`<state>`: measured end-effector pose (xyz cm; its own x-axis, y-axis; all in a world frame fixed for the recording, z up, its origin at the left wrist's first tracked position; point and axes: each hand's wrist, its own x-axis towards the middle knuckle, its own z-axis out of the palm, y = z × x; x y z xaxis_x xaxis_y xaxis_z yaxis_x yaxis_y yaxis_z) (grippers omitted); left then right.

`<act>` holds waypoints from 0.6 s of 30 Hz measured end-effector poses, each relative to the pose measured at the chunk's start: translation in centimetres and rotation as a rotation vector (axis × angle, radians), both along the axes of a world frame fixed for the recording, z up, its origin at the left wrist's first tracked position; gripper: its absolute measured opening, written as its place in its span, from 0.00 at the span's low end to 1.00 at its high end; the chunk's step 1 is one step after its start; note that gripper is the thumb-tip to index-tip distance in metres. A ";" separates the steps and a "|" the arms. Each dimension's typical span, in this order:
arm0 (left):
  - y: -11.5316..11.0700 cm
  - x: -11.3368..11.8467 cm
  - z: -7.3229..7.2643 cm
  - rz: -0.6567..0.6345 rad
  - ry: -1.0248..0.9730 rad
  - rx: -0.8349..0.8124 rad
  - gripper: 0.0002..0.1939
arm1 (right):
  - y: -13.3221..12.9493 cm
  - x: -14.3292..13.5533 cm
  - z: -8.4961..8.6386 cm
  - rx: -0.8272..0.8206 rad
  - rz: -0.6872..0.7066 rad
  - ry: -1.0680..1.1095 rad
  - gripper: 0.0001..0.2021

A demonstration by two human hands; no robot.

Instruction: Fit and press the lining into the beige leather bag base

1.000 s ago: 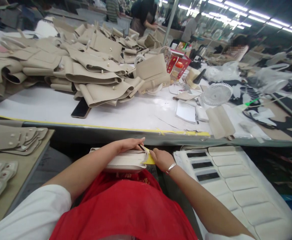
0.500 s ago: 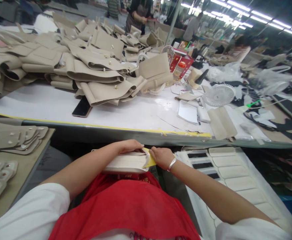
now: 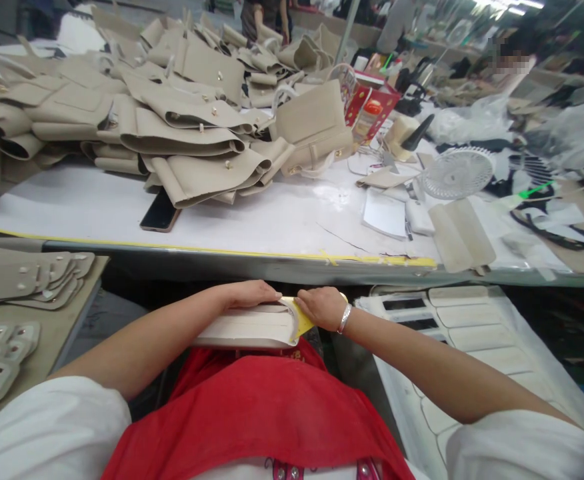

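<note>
A cream folded piece [image 3: 252, 325] lies across my lap, its open side edge facing right. My left hand [image 3: 255, 293] is closed over its top edge, the fingertips near the right end. My right hand [image 3: 323, 307], with a silver bracelet at the wrist, is closed on a flat yellow piece [image 3: 303, 321]. That yellow piece meets the right end of the cream piece; how far it reaches inside is hidden.
Beige bag parts [image 3: 182, 133] are heaped on the white table [image 3: 272, 223], with a phone [image 3: 160, 212] at their front. A small fan [image 3: 457, 172] lies at the right. Cream pieces line a tray [image 3: 477, 333]; flat parts [image 3: 2, 277] lie at the left. People stand behind.
The view has tilted down and shifted slightly. My right hand is flatter over the yellow piece, part of which now shows beyond the hand. My left hand keeps its hold.
</note>
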<state>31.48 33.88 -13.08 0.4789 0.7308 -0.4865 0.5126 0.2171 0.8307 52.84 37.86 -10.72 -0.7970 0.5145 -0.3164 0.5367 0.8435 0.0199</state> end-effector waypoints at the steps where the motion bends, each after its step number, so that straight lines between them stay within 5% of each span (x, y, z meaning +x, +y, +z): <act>1: 0.0 0.0 0.2 -0.011 0.007 -0.004 0.26 | 0.2 0.0 0.0 -0.006 0.017 0.001 0.21; 11: -1.3 -1.2 1.0 -0.152 0.162 0.096 0.28 | 1.9 -1.6 -0.6 -0.083 0.214 0.049 0.21; 18: -3.5 -1.5 1.6 -0.133 0.466 0.279 0.27 | 2.5 -4.7 -0.4 -0.093 0.402 0.099 0.22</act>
<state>29.97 30.36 -11.49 0.3567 0.8099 -0.4657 0.8472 -0.0703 0.5265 48.10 40.33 -11.16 -0.9572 0.1293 -0.2588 0.1601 0.9819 -0.1014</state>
